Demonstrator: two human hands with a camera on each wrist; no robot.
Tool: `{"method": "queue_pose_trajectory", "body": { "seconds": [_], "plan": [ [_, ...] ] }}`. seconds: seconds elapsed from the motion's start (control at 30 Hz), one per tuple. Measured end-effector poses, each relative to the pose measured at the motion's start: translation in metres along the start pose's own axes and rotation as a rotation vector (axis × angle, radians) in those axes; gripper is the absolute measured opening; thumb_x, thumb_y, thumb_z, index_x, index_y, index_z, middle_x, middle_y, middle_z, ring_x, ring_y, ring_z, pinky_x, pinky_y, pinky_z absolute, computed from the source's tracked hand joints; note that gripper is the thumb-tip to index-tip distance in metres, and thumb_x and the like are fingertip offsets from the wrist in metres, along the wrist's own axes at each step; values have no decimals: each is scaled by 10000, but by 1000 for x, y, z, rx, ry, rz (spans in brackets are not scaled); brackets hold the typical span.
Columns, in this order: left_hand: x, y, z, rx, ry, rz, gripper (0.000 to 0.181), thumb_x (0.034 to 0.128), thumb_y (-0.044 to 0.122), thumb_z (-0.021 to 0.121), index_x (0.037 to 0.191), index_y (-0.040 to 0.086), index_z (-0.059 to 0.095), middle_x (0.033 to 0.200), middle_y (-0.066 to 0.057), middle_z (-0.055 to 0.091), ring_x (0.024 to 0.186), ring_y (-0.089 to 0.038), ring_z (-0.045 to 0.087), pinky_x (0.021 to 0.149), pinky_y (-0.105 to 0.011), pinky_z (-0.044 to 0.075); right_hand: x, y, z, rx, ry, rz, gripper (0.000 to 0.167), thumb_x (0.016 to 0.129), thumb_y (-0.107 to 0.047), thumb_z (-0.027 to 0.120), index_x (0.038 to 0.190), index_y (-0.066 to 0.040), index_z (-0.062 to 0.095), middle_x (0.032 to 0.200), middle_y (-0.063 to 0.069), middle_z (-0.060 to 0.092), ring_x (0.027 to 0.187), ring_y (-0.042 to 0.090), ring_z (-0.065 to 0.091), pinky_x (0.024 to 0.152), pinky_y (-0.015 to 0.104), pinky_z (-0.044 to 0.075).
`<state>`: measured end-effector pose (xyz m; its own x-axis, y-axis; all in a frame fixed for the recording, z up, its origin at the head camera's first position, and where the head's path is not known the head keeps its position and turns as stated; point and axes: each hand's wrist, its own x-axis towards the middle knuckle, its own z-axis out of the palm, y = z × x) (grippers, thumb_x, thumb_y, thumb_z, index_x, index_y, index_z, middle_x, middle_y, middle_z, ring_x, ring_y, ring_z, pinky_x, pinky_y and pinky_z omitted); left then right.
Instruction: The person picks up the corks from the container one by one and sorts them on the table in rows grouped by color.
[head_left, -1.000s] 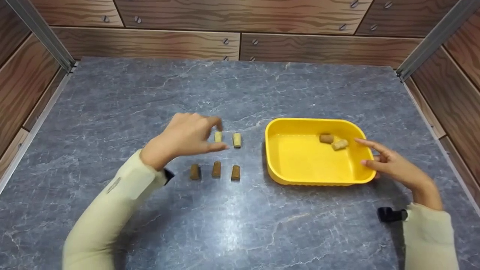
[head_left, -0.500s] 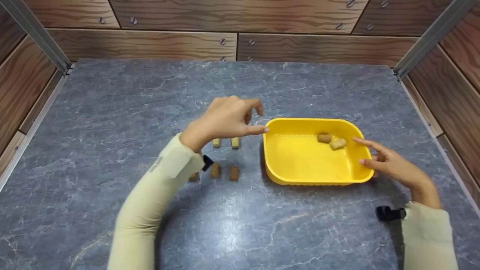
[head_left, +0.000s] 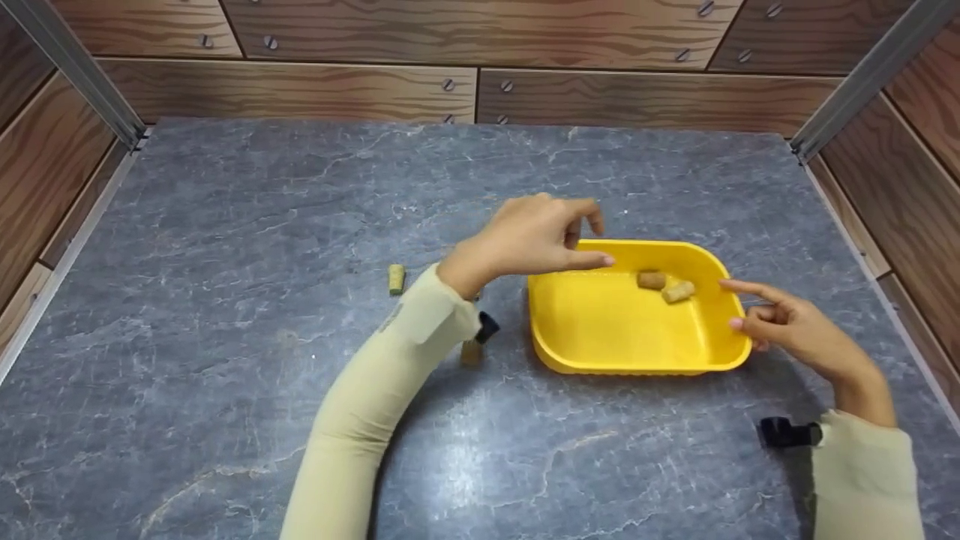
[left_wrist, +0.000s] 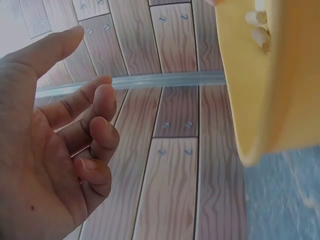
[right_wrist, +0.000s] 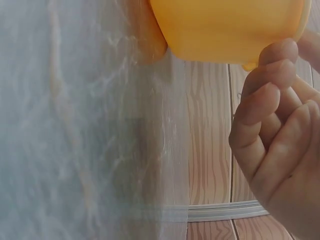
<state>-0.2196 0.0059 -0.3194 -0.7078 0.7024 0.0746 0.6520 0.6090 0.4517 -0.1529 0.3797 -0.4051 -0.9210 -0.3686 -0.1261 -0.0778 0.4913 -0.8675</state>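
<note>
My left hand [head_left: 536,236] hovers over the left part of a yellow plastic tub [head_left: 637,371], thumb and forefinger apart. In the left wrist view the left hand [left_wrist: 60,135] is bent loosely with nothing in it. The right hand [head_left: 802,334] holds the tub's right rim, with thumb and forefinger over the edge and the other fingers outside. Inside the tub lie a brown cork-like piece [head_left: 651,280] and a pale cork-like piece [head_left: 679,292]. On the table, a pale tapered piece [head_left: 396,279] and a brown piece [head_left: 471,352] show beside the left sleeve, which hides others.
A grey marbled tabletop [head_left: 300,187] lies under everything. Wood-patterned panels [head_left: 360,90] enclose it at the back and sides, with metal corner posts [head_left: 82,75]. A dark wrist camera [head_left: 787,433] sits by the right sleeve.
My left hand has moved right and slightly up, from above the table pieces to over the tub. Its forearm now covers most of those pieces. The right hand stays on the rim.
</note>
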Motion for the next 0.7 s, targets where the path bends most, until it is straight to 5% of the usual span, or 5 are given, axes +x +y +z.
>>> {"method": "queue_pose_trajectory", "body": {
  "seconds": [0.33,0.7],
  "plan": [
    [42,22,-1,17,-40,3,447,892,598,554,1184,263,592,908,78,641,772,-68,561,658,-210,440,-1,1,-1,-2,2,12,520,963,-66,557,1453,-69,382,628,-75,467,559,133,448,533,345,377],
    [76,30,21,-26,-82,13,407,889,572,581,1169,277,593,954,91,647,808,-50,564,703,-204,452,-1,1,0,37,-25,14,540,967,-57,545,1468,-43,345,627,-79,486,565,110,472,542,324,409]
  ]
}}
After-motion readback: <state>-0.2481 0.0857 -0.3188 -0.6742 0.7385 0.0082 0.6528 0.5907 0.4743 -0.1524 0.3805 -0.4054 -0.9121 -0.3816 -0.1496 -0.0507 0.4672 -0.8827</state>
